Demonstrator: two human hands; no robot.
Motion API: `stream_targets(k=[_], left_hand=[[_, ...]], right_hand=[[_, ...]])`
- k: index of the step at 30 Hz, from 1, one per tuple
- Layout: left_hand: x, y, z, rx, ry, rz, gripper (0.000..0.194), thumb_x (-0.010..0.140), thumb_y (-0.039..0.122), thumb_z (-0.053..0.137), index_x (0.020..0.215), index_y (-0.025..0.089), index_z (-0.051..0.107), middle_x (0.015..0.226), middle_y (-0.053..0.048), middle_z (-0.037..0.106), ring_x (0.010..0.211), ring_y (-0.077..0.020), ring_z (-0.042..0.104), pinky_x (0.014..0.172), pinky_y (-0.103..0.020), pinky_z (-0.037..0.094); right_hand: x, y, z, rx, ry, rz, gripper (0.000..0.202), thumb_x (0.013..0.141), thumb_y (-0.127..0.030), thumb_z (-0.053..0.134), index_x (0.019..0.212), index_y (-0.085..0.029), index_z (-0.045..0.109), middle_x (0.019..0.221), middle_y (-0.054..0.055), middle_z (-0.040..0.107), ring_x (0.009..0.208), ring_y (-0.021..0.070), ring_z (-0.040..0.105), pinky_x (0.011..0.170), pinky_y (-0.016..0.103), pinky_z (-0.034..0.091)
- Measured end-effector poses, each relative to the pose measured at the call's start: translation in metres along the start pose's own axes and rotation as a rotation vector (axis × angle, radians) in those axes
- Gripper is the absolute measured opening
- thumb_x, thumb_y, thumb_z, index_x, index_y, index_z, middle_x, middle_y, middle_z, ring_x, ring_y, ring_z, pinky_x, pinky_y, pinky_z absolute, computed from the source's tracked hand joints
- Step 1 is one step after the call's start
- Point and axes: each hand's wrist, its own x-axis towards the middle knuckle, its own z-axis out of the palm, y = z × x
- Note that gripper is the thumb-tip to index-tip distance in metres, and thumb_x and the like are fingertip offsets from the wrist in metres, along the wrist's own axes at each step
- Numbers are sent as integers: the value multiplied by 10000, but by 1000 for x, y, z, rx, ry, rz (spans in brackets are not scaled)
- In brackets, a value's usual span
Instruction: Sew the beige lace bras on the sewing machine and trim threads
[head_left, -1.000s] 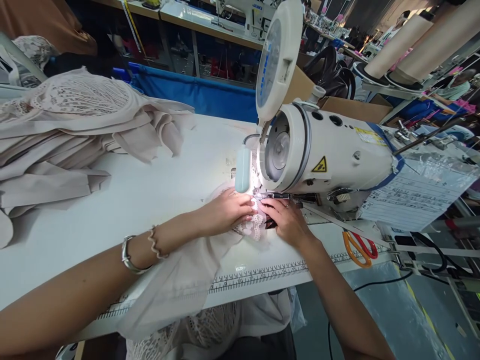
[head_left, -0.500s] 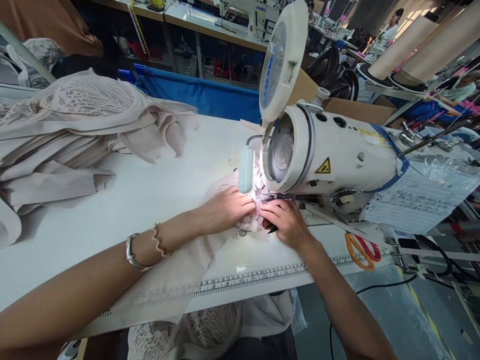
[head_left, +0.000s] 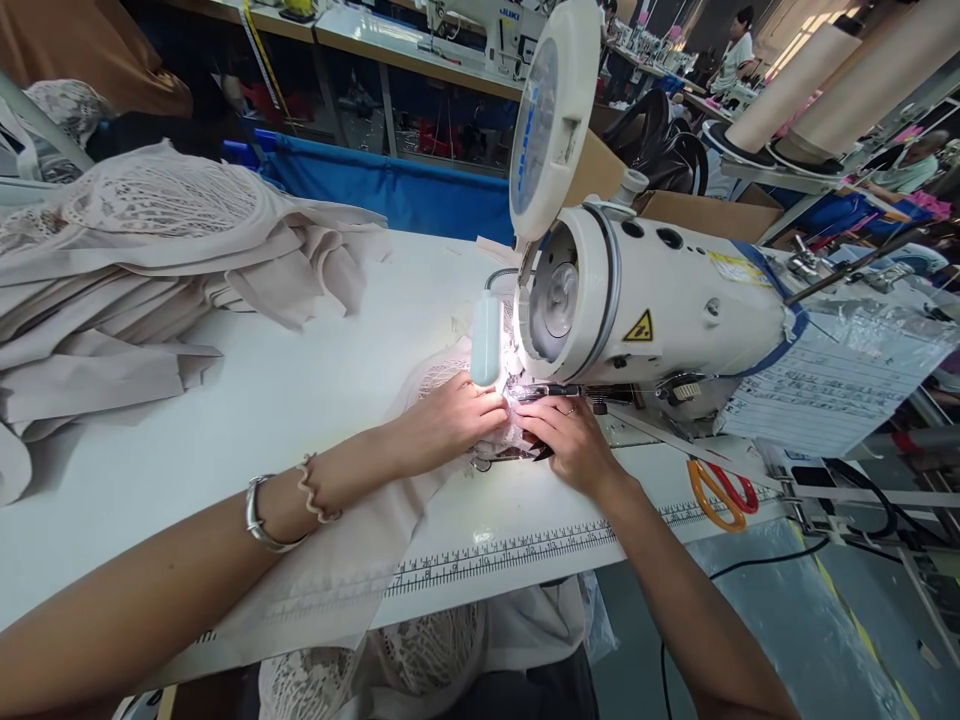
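Observation:
A pale pink lace bra (head_left: 429, 376) lies under the head of a white sewing machine (head_left: 675, 295), its sheer fabric trailing left toward the table's front edge. My left hand (head_left: 450, 425) is closed on the lace, fingertips just left of the lit needle area. From the right, my right hand (head_left: 574, 445) pinches the fabric's edge close to the needle. A dark pointed thing (head_left: 541, 452) shows beneath its fingers; its kind is unclear. A pale green rounded guard or lamp (head_left: 486, 340) stands above my left fingertips. The needle itself is lost in glare.
A heap of beige lace bras (head_left: 172, 240) covers the table's left side; more lace pieces (head_left: 427, 650) lie on my lap. Orange-handled scissors (head_left: 712, 495) and a red-handled pair rest at right. A printed ruler (head_left: 510, 555) runs along the front edge. Thread cones (head_left: 791, 85) stand behind.
The view has shifted slightly, so most things sit a little further left. Both hands remain at the lace by the needle, with only slight movement of the fabric.

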Motion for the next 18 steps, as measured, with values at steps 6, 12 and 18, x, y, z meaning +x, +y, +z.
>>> stream_targets(k=[6,12,18], left_hand=[[-10,13,-19,-16,-127,-74,270,961,322,628,744,182,551,710,-19,559,573,-144,431,519,-309,287],[-14,9,-18,-173,-246,-67,535,1019,351,549,522,173,464,515,19,461,481,-109,378,515,-299,296],[0,14,-10,-1,-44,-6,258,997,69,402,872,138,617,830,-74,611,692,-178,479,614,-333,361]], right_hand=[[-1,2,0,30,-3,21,496,902,32,370,1185,-202,703,1126,64,761,1061,223,652,879,382,528],[-1,2,0,36,25,7,474,889,50,379,1133,-186,710,1133,64,763,1027,222,654,898,387,511],[0,-1,-3,38,60,-37,395,896,35,426,1005,-202,722,1020,36,782,960,209,638,868,383,479]])
